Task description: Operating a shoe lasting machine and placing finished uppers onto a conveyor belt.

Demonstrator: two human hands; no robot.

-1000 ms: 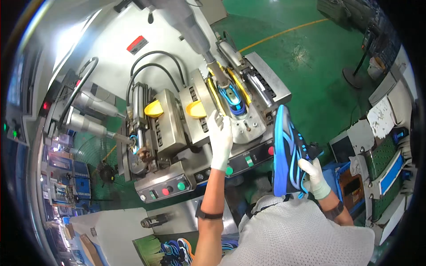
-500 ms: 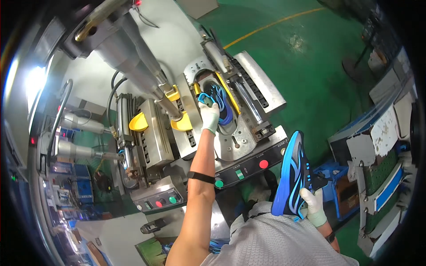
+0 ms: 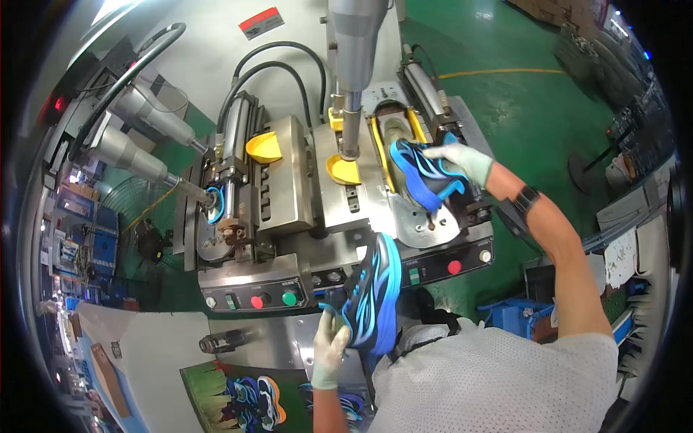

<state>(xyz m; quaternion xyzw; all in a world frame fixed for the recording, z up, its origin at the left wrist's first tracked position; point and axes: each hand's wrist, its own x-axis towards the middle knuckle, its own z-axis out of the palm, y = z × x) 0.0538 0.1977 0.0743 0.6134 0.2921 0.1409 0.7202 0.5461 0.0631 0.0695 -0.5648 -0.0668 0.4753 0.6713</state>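
My left hand (image 3: pixel 330 348), in a pale glove, grips a blue-and-black sneaker (image 3: pixel 379 296) at its collar end. That shoe is held in front of the machine's front panel, its toe pointing away from me and its sole to the right. Farther off, my gloved right hand (image 3: pixel 468 163) is closed on another blue sneaker (image 3: pixel 426 175) above the right-hand pressing station. A metal plate (image 3: pixel 424 229) with bolt holes and yellow side pads (image 3: pixel 382 154) lies under and around it. Whether this shoe touches the station is unclear.
Left of the right station stand metal blocks with yellow cups (image 3: pixel 342 170) and a vertical press cylinder (image 3: pixel 356 58). A second station (image 3: pixel 216 238) holds a blue-rimmed shoe part. Red and green buttons (image 3: pixel 453 267) line the front panels. Several sneakers (image 3: pixel 268 400) lie at lower left.
The view has turned. My left hand has left the station and holds a sneaker close to my body. My right hand has carried its sneaker from my right side to the station.
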